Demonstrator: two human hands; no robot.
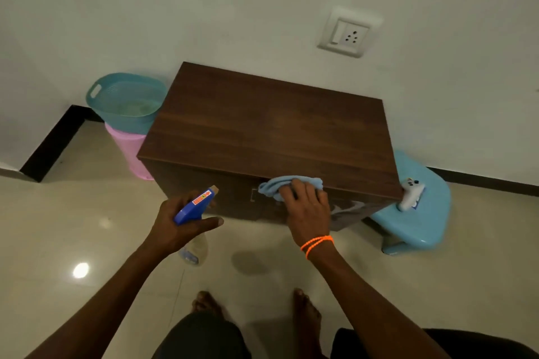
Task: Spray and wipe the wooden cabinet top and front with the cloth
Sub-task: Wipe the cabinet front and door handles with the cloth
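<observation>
The wooden cabinet (pixel 271 128), a dark smooth box, stands against the wall. The right hand (pixel 307 204) presses a soft crumpled blue cloth (pixel 280 185) on its front upper edge, fingers closed on it. The left hand (pixel 180 223) wraps around a plastic spray bottle (pixel 194 207).

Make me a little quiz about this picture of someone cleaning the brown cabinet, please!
1. True or false: the right hand presses a blue cloth on the cabinet front edge.
2. What does the left hand hold: A) a brush, B) a spray bottle, C) a cup?
3. What colour is the stool beside the cabinet?

Key: 1 true; 2 B; 3 blue.
</observation>
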